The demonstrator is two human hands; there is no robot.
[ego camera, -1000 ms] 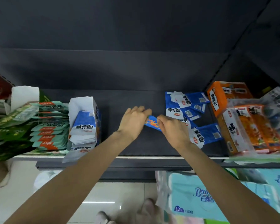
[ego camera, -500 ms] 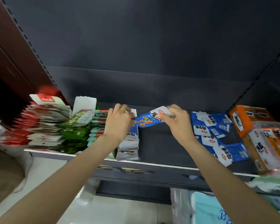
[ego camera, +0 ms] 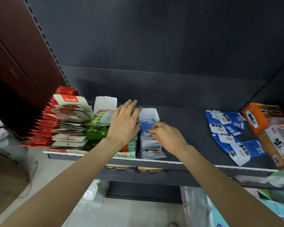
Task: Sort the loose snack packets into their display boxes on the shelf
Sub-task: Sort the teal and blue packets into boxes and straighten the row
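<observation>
A narrow white display box stands on the dark shelf, filled with stacked blue-and-white packets. My right hand is inside it, its curled fingers pinching a blue packet on top of the stack. My left hand hovers with straight fingers over the green packets just left of the box. A loose heap of blue-and-white packets lies on the shelf to the right.
Green packets and a red-and-white packet stack fill the shelf's left end. An orange display box and clear-wrapped orange packs stand at the far right. Tissue packs sit below the shelf.
Both hands carried the blue packet left from mid-shelf. My right hand has lowered it into the white box, and my left hand has let go and spread its fingers.
</observation>
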